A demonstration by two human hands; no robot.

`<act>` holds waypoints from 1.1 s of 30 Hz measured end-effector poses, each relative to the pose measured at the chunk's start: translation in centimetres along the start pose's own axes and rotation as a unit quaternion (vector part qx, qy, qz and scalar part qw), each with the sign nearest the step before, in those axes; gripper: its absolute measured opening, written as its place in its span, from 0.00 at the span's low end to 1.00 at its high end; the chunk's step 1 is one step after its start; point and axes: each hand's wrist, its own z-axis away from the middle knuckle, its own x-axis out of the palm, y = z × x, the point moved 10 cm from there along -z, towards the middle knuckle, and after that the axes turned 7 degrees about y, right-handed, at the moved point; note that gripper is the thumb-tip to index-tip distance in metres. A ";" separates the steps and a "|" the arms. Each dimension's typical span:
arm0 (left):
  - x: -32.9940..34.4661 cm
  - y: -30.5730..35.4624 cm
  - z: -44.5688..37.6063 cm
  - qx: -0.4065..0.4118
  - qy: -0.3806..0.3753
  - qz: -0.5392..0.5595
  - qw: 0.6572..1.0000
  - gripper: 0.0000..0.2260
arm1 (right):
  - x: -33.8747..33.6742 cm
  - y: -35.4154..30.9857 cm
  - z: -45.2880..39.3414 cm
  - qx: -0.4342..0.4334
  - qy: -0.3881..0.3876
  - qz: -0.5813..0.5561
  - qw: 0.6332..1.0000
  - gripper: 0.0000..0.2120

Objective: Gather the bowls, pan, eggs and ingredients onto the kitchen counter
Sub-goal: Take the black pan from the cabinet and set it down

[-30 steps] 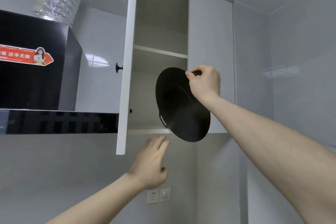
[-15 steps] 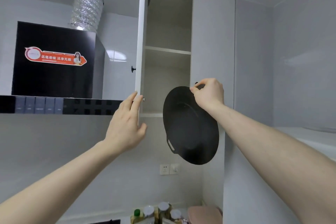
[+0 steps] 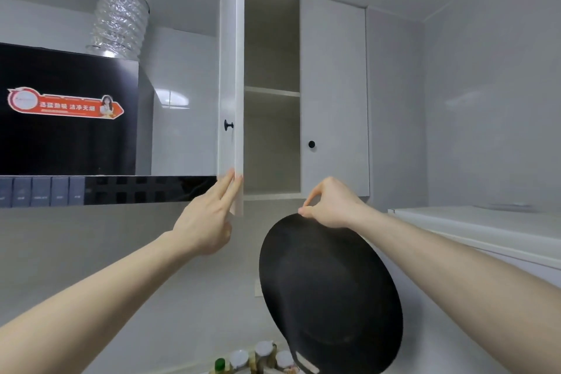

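Right hand (image 3: 331, 206) pinches the black pan (image 3: 331, 294) rim; left hand (image 3: 206, 222), fingers straight, presses the cabinet door (image 3: 232, 70) (advise lowering slowly).

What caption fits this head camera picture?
Right hand holds a black pan by its rim while left hand touches the open cupboard door.

Black pan (image 3: 331, 291), white cupboard door (image 3: 231, 70)

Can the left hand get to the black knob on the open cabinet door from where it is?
Probably yes. The left hand already rests straight fingers on the open door at its lower corner, and the knob sits just above with nothing between them.
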 end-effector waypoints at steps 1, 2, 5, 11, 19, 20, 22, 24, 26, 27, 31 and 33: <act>0.0 0.1 -0.6 0.012 -0.003 -0.005 1.000 0.41 | 0.5 0.0 0.2 -0.003 -0.012 0.009 1.000 0.07; 0.1 0.1 -1.2 0.021 -0.008 -0.008 1.000 0.41 | 1.0 -0.1 0.3 -0.005 -0.021 0.016 1.000 0.07; 0.8 -0.3 -3.3 0.026 -0.015 -0.006 1.000 0.42 | 2.2 0.0 0.4 -0.002 -0.038 0.036 0.999 0.07; 3.0 1.9 -6.2 0.116 -0.005 0.020 0.993 0.42 | 3.4 0.7 0.6 0.025 -0.043 0.062 0.997 0.07; 10.0 1.0 -10.5 0.148 -0.108 -0.007 0.983 0.41 | 4.6 1.3 -1.3 0.034 -0.042 0.062 0.997 0.08; 10.7 0.4 -11.0 0.142 -0.118 -0.017 0.983 0.41 | 4.8 1.4 -1.6 0.033 -0.043 0.059 0.997 0.08; 12.5 -0.9 -12.3 0.128 -0.132 -0.041 0.982 0.41 | 5.2 1.9 -2.5 0.034 -0.042 0.053 0.997 0.08; 14.2 -2.0 -12.9 0.122 -0.148 -0.071 0.979 0.39 | 5.9 2.5 -3.3 0.039 -0.042 0.043 0.997 0.08; 16.2 -3.2 -13.1 0.107 -0.169 -0.090 0.976 0.37 | 6.8 3.0 -4.1 0.041 -0.052 0.038 0.997 0.08; 17.1 -3.8 -13.1 0.096 -0.180 -0.096 0.974 0.36 | 7.2 3.1 -4.6 0.039 -0.056 0.037 0.997 0.08; 20.1 -5.5 -13.1 0.080 -0.190 -0.120 0.971 0.36 | 8.5 3.7 -6.9 0.033 -0.057 0.025 0.998 0.07; 20.9 -5.9 -13.1 0.074 -0.186 -0.119 0.972 0.38 | 9.1 4.0 -7.9 0.032 -0.058 0.025 0.997 0.07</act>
